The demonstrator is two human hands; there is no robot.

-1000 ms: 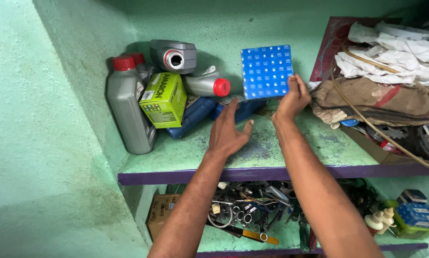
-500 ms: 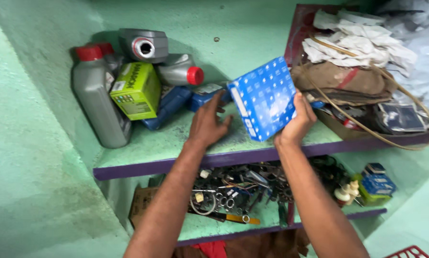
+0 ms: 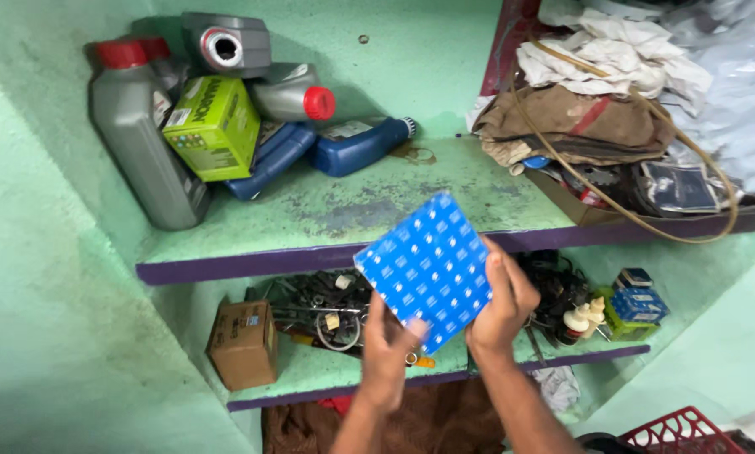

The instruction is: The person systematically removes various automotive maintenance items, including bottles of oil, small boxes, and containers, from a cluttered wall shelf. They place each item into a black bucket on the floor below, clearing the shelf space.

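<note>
Head cam: both hands gripping blue box.

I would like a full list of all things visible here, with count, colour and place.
blue box: 1, blue with white squares, held in front of the shelves
grey jugs: 3, grey, upper shelf left
blue bottles: 2, blue, lying on upper shelf
green box: 1, green, leaning on the jugs
rags: pile, white and brown, upper shelf right
cardboard box: 1, brown, lower shelf left
metal parts: heap, dark, lower shelf
red crate: 1, bottom right
left hand: on the blue box's lower edge
right hand: on its right edge
</note>
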